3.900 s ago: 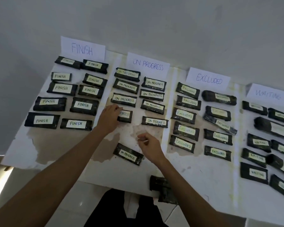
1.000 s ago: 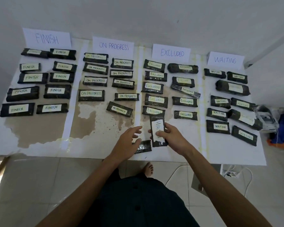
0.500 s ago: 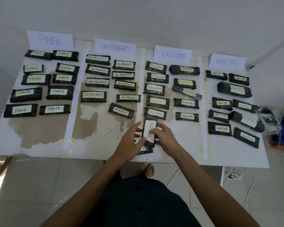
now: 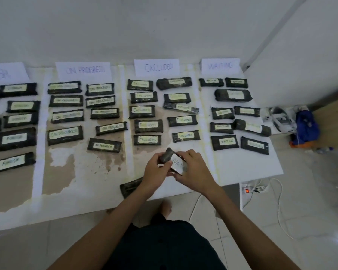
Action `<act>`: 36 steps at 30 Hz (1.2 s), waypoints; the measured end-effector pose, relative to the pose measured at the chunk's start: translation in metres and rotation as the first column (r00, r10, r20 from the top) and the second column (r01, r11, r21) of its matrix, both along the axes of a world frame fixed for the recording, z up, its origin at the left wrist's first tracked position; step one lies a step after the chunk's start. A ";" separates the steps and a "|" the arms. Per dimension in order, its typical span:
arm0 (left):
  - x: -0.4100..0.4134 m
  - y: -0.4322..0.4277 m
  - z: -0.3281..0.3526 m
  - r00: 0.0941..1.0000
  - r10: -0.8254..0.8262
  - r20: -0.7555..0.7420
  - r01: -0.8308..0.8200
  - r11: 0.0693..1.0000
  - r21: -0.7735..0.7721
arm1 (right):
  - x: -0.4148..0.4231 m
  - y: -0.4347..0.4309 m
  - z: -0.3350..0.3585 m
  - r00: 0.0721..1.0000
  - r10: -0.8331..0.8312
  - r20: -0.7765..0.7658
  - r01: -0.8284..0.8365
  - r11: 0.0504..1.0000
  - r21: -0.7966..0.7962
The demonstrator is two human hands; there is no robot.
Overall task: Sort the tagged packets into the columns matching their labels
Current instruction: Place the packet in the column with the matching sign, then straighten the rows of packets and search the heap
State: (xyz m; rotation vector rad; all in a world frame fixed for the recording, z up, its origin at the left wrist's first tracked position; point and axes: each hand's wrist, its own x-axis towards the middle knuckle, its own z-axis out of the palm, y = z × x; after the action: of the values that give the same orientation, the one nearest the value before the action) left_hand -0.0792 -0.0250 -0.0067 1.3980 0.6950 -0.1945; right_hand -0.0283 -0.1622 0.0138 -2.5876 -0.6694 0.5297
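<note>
A dark packet (image 4: 173, 160) with a white tag reading WAITING is held above the near part of the EXCLUDED column. My left hand (image 4: 156, 170) grips its left end and my right hand (image 4: 193, 170) grips its right end. One more dark packet (image 4: 130, 187) lies near the table's front edge, partly hidden under my left wrist, its tag not visible. Paper signs head the columns: ON PROGRESS (image 4: 84, 70), EXCLUDED (image 4: 157, 66) and WAITING (image 4: 220, 65). Each column holds several tagged packets in two rows.
The white table (image 4: 248, 166) has brown stains in its left half. A power strip (image 4: 252, 189) with cables lies on the floor at the table's right corner. A white device (image 4: 281, 118) and a blue bag (image 4: 305, 127) sit further right.
Both hands have lifted the WAITING packet and carried it rightward, turning it from upright to a slant. The view has shifted right, cutting off the FINISH column.
</note>
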 end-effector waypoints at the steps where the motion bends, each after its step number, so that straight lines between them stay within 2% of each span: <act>1: 0.005 -0.012 -0.001 1.000 -0.025 -0.003 0.025 1.000 0.002 | 0.005 -0.013 -0.001 1.000 0.002 0.021 -0.001 1.000 -0.024; 4: 0.024 -0.046 -0.007 0.988 -0.151 -0.018 0.152 0.988 0.042 | 0.021 -0.053 -0.006 0.997 -0.007 0.075 0.015 0.995 -0.098; 6: 0.038 -0.065 -0.016 0.952 -0.300 -0.057 0.305 0.940 0.155 | 0.037 -0.083 -0.017 0.991 -0.002 0.133 0.027 0.982 -0.189; 10: 0.062 -0.095 -0.036 0.843 -0.528 -0.098 0.524 0.770 0.364 | 0.070 -0.142 -0.039 0.986 0.000 0.166 0.052 0.950 -0.307; 12: 0.073 -0.106 -0.047 0.779 -0.614 -0.131 0.588 0.641 0.493 | 0.086 -0.163 -0.047 0.985 0.016 0.171 0.045 0.937 -0.346; 15: 0.086 -0.117 -0.063 0.706 -0.678 -0.207 0.617 0.444 0.650 | 0.105 -0.180 -0.056 0.985 0.009 0.172 0.053 0.935 -0.352; 18: 0.093 -0.121 -0.073 0.678 -0.692 -0.245 0.610 0.344 0.714 | 0.117 -0.185 -0.065 0.989 0.022 0.145 0.032 0.932 -0.362; 22: 0.094 -0.118 -0.077 0.655 -0.714 -0.246 0.601 0.296 0.743 | 0.120 -0.186 -0.073 0.992 0.033 0.121 0.011 0.939 -0.343; 26: 0.089 -0.106 -0.071 0.651 -0.729 -0.211 0.580 0.298 0.758 | 0.112 -0.186 -0.075 0.981 0.050 0.186 0.011 0.950 -0.311; 32: 0.049 -0.062 -0.057 0.729 -0.674 -0.118 0.495 0.400 0.771 | 0.075 -0.129 -0.066 0.974 0.138 0.178 -0.114 0.984 -0.140; 36: 0.000 -0.021 -0.056 0.778 -0.610 -0.150 0.461 0.391 0.797 | 0.047 -0.069 -0.066 0.954 0.254 0.158 -0.253 0.967 -0.028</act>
State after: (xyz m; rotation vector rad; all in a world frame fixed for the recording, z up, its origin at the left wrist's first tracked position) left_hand -0.0787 -0.0460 -0.0628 2.5096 0.0973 -0.2860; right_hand 0.0186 -0.2316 -0.0517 -2.5852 -1.0666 0.4022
